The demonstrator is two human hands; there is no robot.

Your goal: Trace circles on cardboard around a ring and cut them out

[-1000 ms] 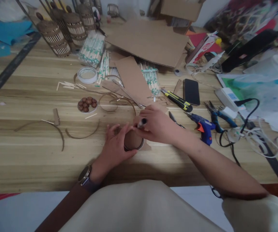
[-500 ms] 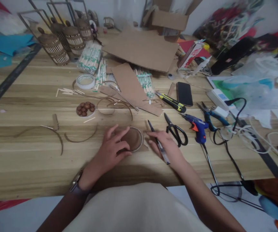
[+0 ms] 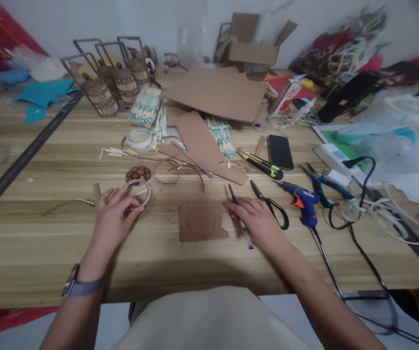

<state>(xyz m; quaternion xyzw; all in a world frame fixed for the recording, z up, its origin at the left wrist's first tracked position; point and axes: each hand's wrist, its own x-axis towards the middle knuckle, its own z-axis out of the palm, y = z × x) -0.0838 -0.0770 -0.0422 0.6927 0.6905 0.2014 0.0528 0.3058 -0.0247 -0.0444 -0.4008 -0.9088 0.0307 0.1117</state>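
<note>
My left hand (image 3: 116,216) pinches a thin pale ring (image 3: 148,194) at its near edge, tilted up in front of a small dish of brown beads (image 3: 138,173). A small piece of brown cardboard (image 3: 185,228) lies flat before me with a circle drawn on it. My right hand (image 3: 256,218) rests on the table right of the cardboard, fingers closed over a slim pen (image 3: 245,234). The pen's dark tip points away from me; its middle is covered by the fingers. Black-handled scissors (image 3: 280,214) lie just beyond my right hand.
To the right lie a blue glue gun (image 3: 304,201), pliers (image 3: 329,184), a yellow-black cutter (image 3: 262,165) and a phone (image 3: 280,151). Cardboard sheets (image 3: 217,95), packed sticks (image 3: 146,106), a tape roll (image 3: 138,138) and several small lanterns (image 3: 102,97) stand or lie farther back.
My left hand has lifted the ring off the cardboard and carried it left, uncovering the drawn circle. My right hand stays by the pen. The view has shifted slightly.
</note>
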